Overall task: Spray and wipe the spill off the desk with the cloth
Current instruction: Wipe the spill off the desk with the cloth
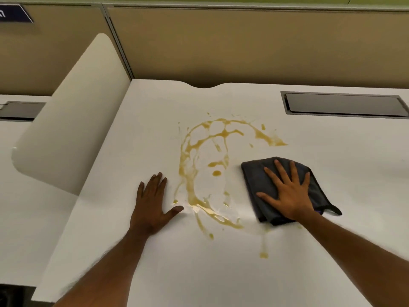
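A yellow-brown spill [190, 171] spreads in a ring of streaks and drops over the middle of the white desk [155, 262]. A folded dark grey cloth [254, 180] lies on the desk at the spill's right side. My right hand [287, 196] presses flat on the cloth with its fingers spread. My left hand [155, 202] rests flat on the bare desk just left of the spill, thumb near the streaks. No spray bottle is in view.
A white rounded divider panel [66, 120] stands along the desk's left side. A dark rectangular cable hatch [343, 105] is set into the desk at the back right. Tan partition walls [243, 45] close off the back. A second desk lies to the left.
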Tool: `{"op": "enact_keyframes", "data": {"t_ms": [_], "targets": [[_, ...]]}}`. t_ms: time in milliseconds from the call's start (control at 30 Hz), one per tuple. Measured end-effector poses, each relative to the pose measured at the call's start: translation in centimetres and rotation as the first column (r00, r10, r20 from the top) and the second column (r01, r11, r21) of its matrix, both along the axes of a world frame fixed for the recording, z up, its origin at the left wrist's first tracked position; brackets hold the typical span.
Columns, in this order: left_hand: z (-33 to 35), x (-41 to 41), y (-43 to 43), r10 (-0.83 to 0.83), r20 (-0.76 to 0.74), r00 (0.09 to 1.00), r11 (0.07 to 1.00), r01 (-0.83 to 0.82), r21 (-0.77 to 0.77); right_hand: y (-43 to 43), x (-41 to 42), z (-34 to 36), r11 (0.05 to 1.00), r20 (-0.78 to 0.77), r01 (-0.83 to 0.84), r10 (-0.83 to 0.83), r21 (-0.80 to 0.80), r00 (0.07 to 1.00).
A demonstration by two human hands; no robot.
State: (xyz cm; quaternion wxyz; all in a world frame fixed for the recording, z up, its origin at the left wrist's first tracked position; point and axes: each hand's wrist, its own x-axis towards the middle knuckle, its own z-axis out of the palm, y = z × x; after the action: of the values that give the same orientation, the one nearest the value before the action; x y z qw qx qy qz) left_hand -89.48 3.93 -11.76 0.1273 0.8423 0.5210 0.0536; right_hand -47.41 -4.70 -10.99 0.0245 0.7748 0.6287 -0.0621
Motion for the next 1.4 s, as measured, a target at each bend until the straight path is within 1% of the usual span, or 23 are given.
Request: {"op": "enact_keyframes", "data": {"t_ms": [100,167,200,267,333,400,467,500,600,667,733,800,867,933,1000,1033,1067,1133,1200,1267,1333,1400], "targets": [[-0.3,-0.1,0.2,0.009,0.063,0.998,1.000,-0.010,0.012,4.6,-1.1,0.1,0.989,-0.007,0.146,-0.146,-0.035,0.989],[-0.3,-0.3,0.3,0.019,0.116,0.993,1.000,-0.020,0.011,7.3,-3.3,0.0,0.983,-0.023,0.177,-0.178,-0.048,0.984],[-0.4,-0.5,0.3,0.016,0.135,0.991,1.000,-0.019,0.016,8.0,-4.6,0.0,0.985,-0.026,0.162,-0.164,-0.059,0.986],[-0.4,-0.7,0.2,0.007,0.154,0.988,1.000,-0.010,0.022,7.9,-7.0,-0.2,0.995,-0.016,0.062,-0.063,-0.077,0.998],[-0.4,-0.9,0.0,0.008,0.157,0.988,1.000,-0.010,0.013,5.3,-8.1,-0.6,0.995,-0.015,-0.081,0.080,-0.060,0.997],[-0.2,-0.8,0.0,0.014,0.159,0.987,1.000,-0.016,0.014,1.7,-7.2,-1.0,0.982,-0.015,-0.188,0.188,-0.008,0.982],[0.0,-0.7,0.0,0.017,0.149,0.989,1.000,-0.019,0.015,-1.0,-4.7,-1.1,0.976,0.007,-0.219,0.219,0.008,0.976],[0.0,-0.5,0.0,0.015,0.131,0.991,1.000,-0.017,0.019,-1.4,-3.1,-0.9,0.982,0.016,-0.186,0.186,0.000,0.982],[0.1,-0.4,0.9,0.057,0.028,0.998,0.998,-0.058,0.034,0.9,-0.5,0.1,0.999,0.039,0.016,-0.014,-0.033,0.999],[0.1,-0.6,2.3,0.098,-0.029,0.995,0.995,-0.097,0.018,4.0,-0.9,0.2,0.993,0.021,0.109,-0.109,-0.043,0.994],[-0.1,-1.1,4.0,0.099,-0.074,0.992,0.995,-0.100,-0.007,6.7,-2.8,0.0,0.987,-0.001,0.148,-0.148,-0.059,0.989],[-0.5,-1.6,5.7,0.067,-0.124,0.990,0.997,-0.070,-0.020,8.2,-5.1,-0.1,0.992,0.007,0.094,-0.093,-0.079,0.996],[-0.7,-1.7,6.9,0.037,-0.163,0.986,0.998,-0.043,-0.034,7.6,-6.7,-0.3,0.996,0.018,-0.046,0.048,-0.074,0.999],[-0.8,-1.6,7.5,0.038,-0.181,0.983,0.998,-0.045,-0.033,5.3,-6.7,-0.7,0.980,0.006,-0.199,0.199,-0.033,0.980],[-0.7,-1.4,7.3,0.044,-0.180,0.983,0.999,-0.044,0.003,2.8,-4.9,-1.0,0.959,0.008,-0.284,0.284,0.004,0.959],[-0.6,-1.4,7.2,0.041,-0.172,0.984,0.999,-0.040,0.012,2.2,-3.6,-0.8,0.957,0.012,-0.290,0.290,0.003,0.957],[-0.6,-1.4,7.1,0.039,-0.160,0.986,0.999,-0.036,0.019,2.1,-2.4,-0.6,0.966,0.013,-0.260,0.260,-0.004,0.966],[-0.6,-1.6,7.2,0.047,-0.140,0.989,0.998,-0.041,0.045,3.7,-1.1,0.0,0.993,0.015,-0.114,0.114,-0.030,0.993],[-0.6,-1.6,7.5,0.064,-0.116,0.991,0.997,-0.057,0.059,6.7,-1.6,0.5,0.998,0.019,0.036,-0.035,-0.048,0.999],[-0.7,-1.5,7.6,0.066,-0.103,0.992,0.996,-0.060,0.061,9.4,-3.9,0.5,0.992,0.004,0.098,-0.098,-0.074,0.995],[-0.8,-1.4,7.5,0.064,-0.095,0.993,0.997,-0.059,0.057,10.3,-7.2,0.2,0.996,0.005,0.024,-0.024,-0.081,1.000],[-0.7,-1.3,7.2,0.062,-0.081,0.995,0.997,-0.058,0.052,9.0,-10.1,-0.3,0.991,0.010,-0.126,0.126,-0.050,0.992]]}}
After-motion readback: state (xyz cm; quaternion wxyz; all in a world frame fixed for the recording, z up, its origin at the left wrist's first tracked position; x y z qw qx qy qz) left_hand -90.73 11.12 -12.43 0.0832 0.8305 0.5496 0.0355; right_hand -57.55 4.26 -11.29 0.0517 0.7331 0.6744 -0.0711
